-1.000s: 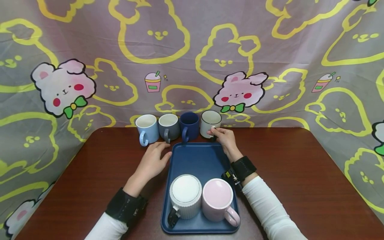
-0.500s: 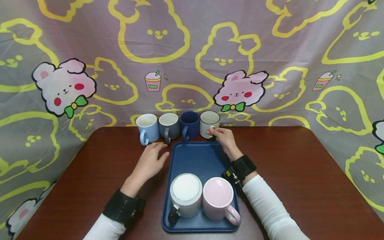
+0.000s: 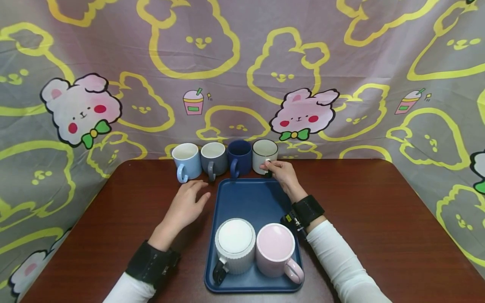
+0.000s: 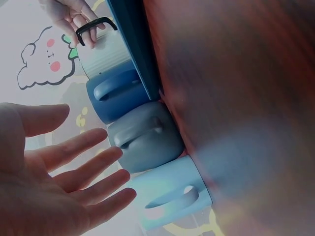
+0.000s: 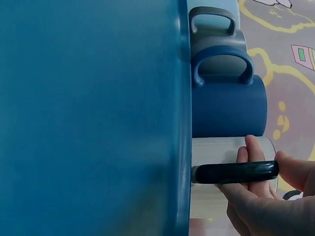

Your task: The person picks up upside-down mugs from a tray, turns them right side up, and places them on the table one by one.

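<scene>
At the right end of a row of mugs, my right hand [image 3: 285, 176] grips the black handle [image 5: 236, 172] of a white mug [image 3: 259, 158] with a dark rim. Its thumb lies at one end of the handle, and fingers reach in behind it against the wall. My left hand [image 3: 185, 205] hovers with spread fingers just in front of the light blue mug [image 3: 189, 160] and the grey mug [image 3: 218, 162], touching neither. Between the grey and white mugs stands a dark blue mug [image 3: 243, 158]. All of these are upright, handles facing me.
A blue tray [image 3: 250, 198] lies in front of the row. On its near half stand a ribbed white mug [image 3: 235, 244] with a black handle and a pink mug [image 3: 275, 248], both apparently upside down. Behind the wooden table [image 3: 363, 210] hangs a patterned cloth [image 3: 227, 92].
My left hand has drawn back slightly to the left, away from the mugs and tray. The white mug has shifted a little left, close to the dark blue one, with my right hand still gripping it.
</scene>
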### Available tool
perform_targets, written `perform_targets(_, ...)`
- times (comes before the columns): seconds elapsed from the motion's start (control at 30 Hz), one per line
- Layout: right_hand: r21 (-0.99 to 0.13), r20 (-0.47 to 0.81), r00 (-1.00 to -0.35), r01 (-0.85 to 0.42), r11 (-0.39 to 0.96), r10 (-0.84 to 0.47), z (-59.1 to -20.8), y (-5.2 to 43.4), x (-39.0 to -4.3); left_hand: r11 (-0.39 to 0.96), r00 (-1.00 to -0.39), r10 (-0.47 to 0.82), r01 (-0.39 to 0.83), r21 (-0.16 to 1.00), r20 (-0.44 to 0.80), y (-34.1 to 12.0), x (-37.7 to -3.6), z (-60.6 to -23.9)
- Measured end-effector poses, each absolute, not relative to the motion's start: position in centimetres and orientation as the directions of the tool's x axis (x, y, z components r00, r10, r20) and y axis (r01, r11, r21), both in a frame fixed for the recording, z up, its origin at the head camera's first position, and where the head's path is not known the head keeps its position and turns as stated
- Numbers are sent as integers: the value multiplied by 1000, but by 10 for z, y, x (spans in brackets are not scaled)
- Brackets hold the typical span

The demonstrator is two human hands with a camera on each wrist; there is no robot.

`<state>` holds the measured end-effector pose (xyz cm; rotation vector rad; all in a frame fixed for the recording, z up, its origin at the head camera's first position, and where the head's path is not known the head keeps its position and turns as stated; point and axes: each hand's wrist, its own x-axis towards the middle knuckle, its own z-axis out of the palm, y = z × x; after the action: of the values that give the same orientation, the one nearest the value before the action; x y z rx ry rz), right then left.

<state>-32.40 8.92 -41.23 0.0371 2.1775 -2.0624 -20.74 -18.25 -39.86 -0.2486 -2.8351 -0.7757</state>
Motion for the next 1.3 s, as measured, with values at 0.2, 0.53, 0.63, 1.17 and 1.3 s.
perform_targets(0.2,-993,-121,-986,119,24,-116,-413,89,-324,850,-968,111,210,483,226,-185,-206,-398)
perform_targets(0.53,-992,-124,-982,118,47,-143,-413,90,-324,849,-969,98,199,489,225,-189,-205,-396)
perform_targets(0.63,-991,-132,-981,125,51,-143,-414,90,-325,849,-971,98,196,491,219,-189,-204,-397)
perform_targets(1.17,-981,-144,-979,122,148,-145,-412,89,-325,846,-971,95,194,496,218,-191,-204,-394)
perform_targets(1.3,-977,-135,-980,107,184,-146,-411,88,-324,848,-972,95,193,493,216,-191,-204,-395)
